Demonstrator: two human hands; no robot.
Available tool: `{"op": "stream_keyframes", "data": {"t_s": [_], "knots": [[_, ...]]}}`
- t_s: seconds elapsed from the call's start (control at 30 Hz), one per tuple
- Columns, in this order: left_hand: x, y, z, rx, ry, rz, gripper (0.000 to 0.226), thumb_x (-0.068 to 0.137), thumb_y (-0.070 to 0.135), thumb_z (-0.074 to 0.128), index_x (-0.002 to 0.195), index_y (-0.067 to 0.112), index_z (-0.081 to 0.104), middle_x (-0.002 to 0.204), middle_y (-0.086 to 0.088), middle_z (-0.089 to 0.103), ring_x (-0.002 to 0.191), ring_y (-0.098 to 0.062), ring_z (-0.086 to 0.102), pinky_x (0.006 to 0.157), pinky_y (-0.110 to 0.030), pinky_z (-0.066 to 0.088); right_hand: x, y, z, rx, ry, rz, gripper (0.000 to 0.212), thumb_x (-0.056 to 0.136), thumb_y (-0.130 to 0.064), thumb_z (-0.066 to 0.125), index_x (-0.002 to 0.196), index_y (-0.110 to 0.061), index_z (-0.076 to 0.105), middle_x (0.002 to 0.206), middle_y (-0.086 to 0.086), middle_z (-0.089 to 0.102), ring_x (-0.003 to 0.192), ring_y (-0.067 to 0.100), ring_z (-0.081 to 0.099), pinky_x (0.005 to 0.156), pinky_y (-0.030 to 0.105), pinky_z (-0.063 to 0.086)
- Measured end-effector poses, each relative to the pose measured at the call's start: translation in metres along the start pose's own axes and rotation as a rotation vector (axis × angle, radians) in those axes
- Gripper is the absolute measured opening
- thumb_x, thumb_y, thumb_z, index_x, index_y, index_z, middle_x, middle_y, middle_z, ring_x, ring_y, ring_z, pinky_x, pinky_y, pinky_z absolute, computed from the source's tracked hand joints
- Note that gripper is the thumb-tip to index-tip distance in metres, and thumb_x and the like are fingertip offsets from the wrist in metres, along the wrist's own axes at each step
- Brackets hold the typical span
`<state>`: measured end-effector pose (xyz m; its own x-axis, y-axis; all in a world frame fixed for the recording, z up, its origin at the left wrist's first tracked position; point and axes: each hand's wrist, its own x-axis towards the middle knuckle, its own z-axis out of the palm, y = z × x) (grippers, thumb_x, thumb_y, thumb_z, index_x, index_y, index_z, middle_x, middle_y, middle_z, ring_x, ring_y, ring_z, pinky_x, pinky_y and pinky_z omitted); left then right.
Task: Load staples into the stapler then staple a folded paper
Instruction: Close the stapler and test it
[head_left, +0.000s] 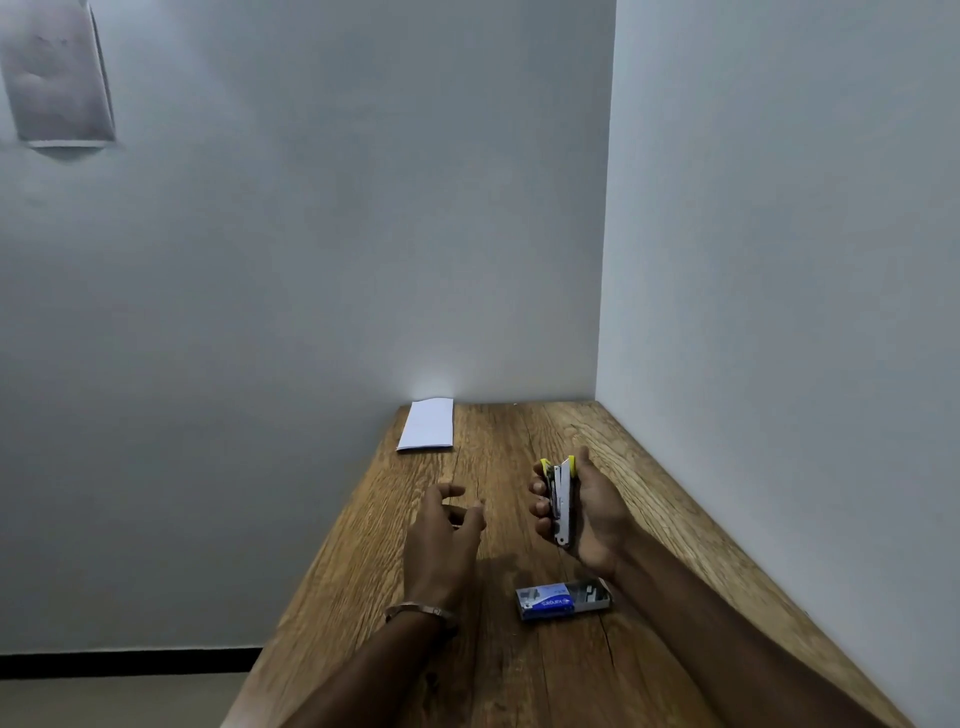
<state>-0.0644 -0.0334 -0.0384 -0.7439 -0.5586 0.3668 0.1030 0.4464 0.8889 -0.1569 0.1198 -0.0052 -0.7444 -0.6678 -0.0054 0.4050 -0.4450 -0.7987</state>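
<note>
Bare room corner: wooden table (649, 457) against plain grey walls (311, 260), dark skirting (130, 662).

Table (675, 499) is being hemmed in by walls at the far edge & along the right side, so no passage is being left there. Folded paper (427, 424) is lying at the far left corner, w/ bare wood between it & both hands. Staple box (563, 600) is sitting near the front, just below the right hand (592, 512), partly under that wrist. The left edge is being left unobstructed.
</note>
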Motion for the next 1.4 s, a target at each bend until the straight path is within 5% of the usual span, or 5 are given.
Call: {"op": "stream_keyframes", "data": {"t_s": [0.23, 0.43, 0.6, 1.1, 1.4], "knots": [[0.0, 0.0, -0.001, 0.018, -0.011, 0.004, 0.023, 0.091, 0.029, 0.061, 0.11, 0.032, 0.047, 0.089, 0.005, 0.068, 0.083, -0.01, 0.067, 0.079, -0.041, 0.059, 0.005, -0.007, -0.008, 0.02, -0.074, -0.009, 0.077, 0.096, -0.071, 0.021, 0.112, -0.004, 0.056, 0.075, 0.005, 0.05, 0.056, 0.012, 0.042, 0.043, 0.022, 0.034], [0.001, -0.002, 0.0, 0.044, -0.023, 0.014, 0.019, 0.091, 0.03, 0.061, 0.108, 0.03, 0.053, 0.093, 0.005, 0.068, 0.085, -0.009, 0.067, 0.079, -0.04, 0.06, -0.009, -0.03, -0.022, -1.021, -0.01, -0.127, 0.026, 0.096, -0.033, 0.062, 0.116, -0.016, 0.058, 0.099, 0.004, 0.06, 0.082, 0.013, 0.059, 0.066, 0.025, 0.054], [0.003, -0.005, 0.002, 0.088, -0.028, 0.015, 0.017, 0.091, 0.032, 0.061, 0.106, 0.029, 0.056, 0.094, 0.007, 0.068, 0.086, -0.007, 0.066, 0.079, -0.036, 0.059, -0.017, -0.029, -0.031, -1.631, 0.092, -0.301, 0.057, 0.08, -0.019, 0.083, 0.132, -0.012, 0.061, 0.117, 0.0, 0.067, 0.094, 0.001, 0.059, 0.074, 0.008, 0.043], [0.001, -0.008, 0.005, 0.282, -0.051, 0.139, 0.024, 0.091, 0.035, 0.06, 0.114, 0.028, 0.061, 0.109, 0.012, 0.063, 0.096, -0.003, 0.057, 0.083, -0.028, 0.053, -0.02, -0.014, -0.051, -1.849, -0.03, -0.302, 0.025, 0.089, -0.025, 0.072, 0.112, -0.018, 0.068, 0.103, -0.005, 0.06, 0.091, 0.005, 0.055, 0.072, 0.016, 0.038], [0.004, -0.007, 0.002, 0.406, -0.073, 0.2, 0.034, 0.089, 0.039, 0.06, 0.121, 0.029, 0.058, 0.123, 0.008, 0.061, 0.109, -0.007, 0.055, 0.093, -0.033, 0.052, -0.018, -0.015, -0.04, -1.81, 0.026, -0.343, 0.052, 0.097, -0.033, 0.061, 0.145, -0.019, 0.048, 0.132, 0.001, 0.055, 0.116, 0.011, 0.052, 0.095, 0.023, 0.043]]}}
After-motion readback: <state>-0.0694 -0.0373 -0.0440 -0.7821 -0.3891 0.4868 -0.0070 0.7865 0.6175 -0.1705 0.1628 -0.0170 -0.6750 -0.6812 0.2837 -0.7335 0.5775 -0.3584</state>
